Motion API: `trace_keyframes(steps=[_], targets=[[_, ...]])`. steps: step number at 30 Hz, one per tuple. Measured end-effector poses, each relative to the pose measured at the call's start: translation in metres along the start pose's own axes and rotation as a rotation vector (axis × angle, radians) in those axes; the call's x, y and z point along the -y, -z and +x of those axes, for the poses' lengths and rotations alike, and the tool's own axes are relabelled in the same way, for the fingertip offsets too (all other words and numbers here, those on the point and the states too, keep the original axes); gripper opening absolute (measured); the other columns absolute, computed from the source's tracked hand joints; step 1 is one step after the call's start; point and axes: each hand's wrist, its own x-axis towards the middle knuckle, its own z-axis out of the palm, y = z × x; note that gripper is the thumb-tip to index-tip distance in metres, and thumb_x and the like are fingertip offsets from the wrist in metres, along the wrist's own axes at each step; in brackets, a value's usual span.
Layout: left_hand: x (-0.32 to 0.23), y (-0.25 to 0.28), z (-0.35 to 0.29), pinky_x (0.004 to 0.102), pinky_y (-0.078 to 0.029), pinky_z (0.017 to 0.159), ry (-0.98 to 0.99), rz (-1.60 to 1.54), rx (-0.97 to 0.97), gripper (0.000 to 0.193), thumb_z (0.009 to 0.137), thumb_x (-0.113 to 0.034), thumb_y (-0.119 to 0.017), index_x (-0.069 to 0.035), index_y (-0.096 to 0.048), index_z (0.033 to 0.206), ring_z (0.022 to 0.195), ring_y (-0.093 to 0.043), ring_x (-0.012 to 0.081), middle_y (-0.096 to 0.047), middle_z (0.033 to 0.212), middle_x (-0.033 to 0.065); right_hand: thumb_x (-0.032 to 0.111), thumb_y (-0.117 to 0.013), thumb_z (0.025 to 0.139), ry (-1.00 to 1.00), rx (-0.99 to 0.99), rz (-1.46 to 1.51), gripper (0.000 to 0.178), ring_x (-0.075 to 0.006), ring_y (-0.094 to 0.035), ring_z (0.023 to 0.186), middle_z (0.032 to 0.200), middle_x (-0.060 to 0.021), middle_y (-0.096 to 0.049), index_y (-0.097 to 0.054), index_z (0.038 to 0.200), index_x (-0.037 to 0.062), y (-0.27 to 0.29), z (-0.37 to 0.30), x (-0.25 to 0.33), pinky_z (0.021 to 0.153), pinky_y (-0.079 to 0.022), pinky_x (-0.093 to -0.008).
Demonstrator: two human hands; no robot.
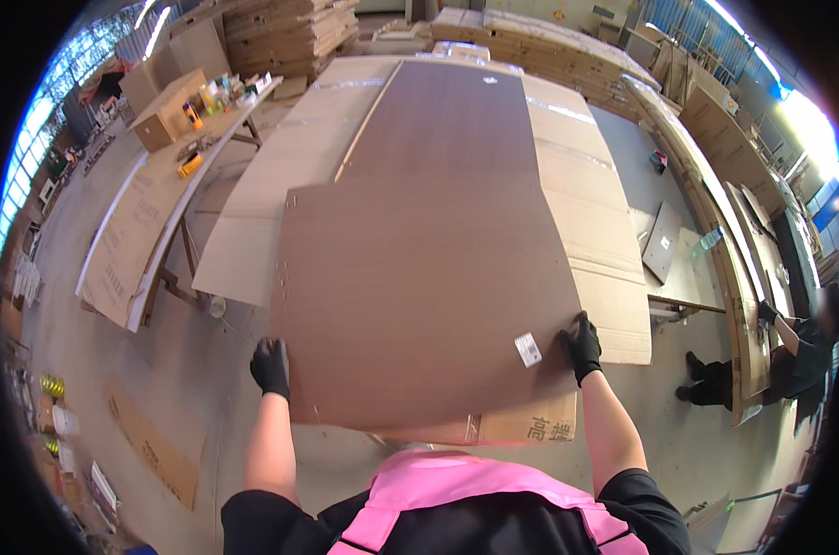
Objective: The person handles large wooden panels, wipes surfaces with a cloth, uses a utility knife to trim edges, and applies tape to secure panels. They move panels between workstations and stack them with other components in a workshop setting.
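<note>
A large brown panel (pixel 419 287) with a white label (pixel 528 350) near its lower right corner spans the space in front of me. My left hand (pixel 271 368), in a black glove, is closed on the panel's left edge. On the opposite edge my right hand (pixel 581 350), gloved in black too, grips the same panel. Both hands' fingertips are partly hidden at the edges. Beyond it, a darker brown panel (pixel 456 120) lies on flattened cardboard (pixel 577 203); the held panel overlaps its near end. Printed cardboard (pixel 530 424) shows below the near edge.
At left, a side table (pixel 142 222) bears a cardboard box (pixel 167 109) and an orange-yellow tape roll (pixel 190 165). Stacked boards (pixel 530 46) stand at the back. On the right are a bottle (pixel 706 242), a small panel (pixel 662 242) and a co-worker in dark clothes (pixel 799 361).
</note>
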Motion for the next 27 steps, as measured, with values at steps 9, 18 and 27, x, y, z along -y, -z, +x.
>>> trace_keyframes(steps=[9, 18, 27], targets=[[-0.09, -0.012, -0.084, 0.0511, -0.038, 0.098, -0.606, 0.089, -0.128, 0.039, 0.075, -0.017, -0.064, -0.002, -0.058, 0.111, 0.115, -0.048, 0.0384, -0.054, 0.117, 0.0202, 0.022, -0.061, 0.088, 0.136, -0.025, 0.235, 0.06, -0.0342, -0.046, 0.128, 0.138, -0.0185, -0.049, -0.041, 0.143, 0.0076, 0.003, -0.037, -0.013, 0.107, -0.037, -0.0411], [-0.114, 0.03, -0.226, 0.0509, -0.032, 0.104, -0.612, 0.03, 0.176, 0.058, 0.077, -0.019, -0.069, -0.005, -0.051, 0.129, 0.125, -0.041, 0.0399, -0.044, 0.135, 0.0218, 0.027, -0.061, 0.085, 0.183, -0.079, 0.181, 0.056, -0.0357, -0.05, 0.122, 0.13, -0.0196, -0.054, -0.049, 0.134, 0.0037, -0.013, -0.031, -0.033, 0.104, -0.038, -0.0423], [-0.138, -0.006, -0.229, 0.0563, -0.029, 0.105, -1.347, -0.084, 0.315, 0.058, 0.084, -0.036, -0.06, -0.009, -0.051, 0.134, 0.128, -0.039, 0.0411, -0.044, 0.14, 0.0204, 0.038, -0.056, 0.091, -0.412, -0.222, 0.519, 0.055, -0.0327, -0.052, 0.122, 0.134, -0.0169, -0.053, -0.047, 0.137, 0.0092, 0.018, -0.158, -0.143, 0.103, -0.04, -0.0411]])
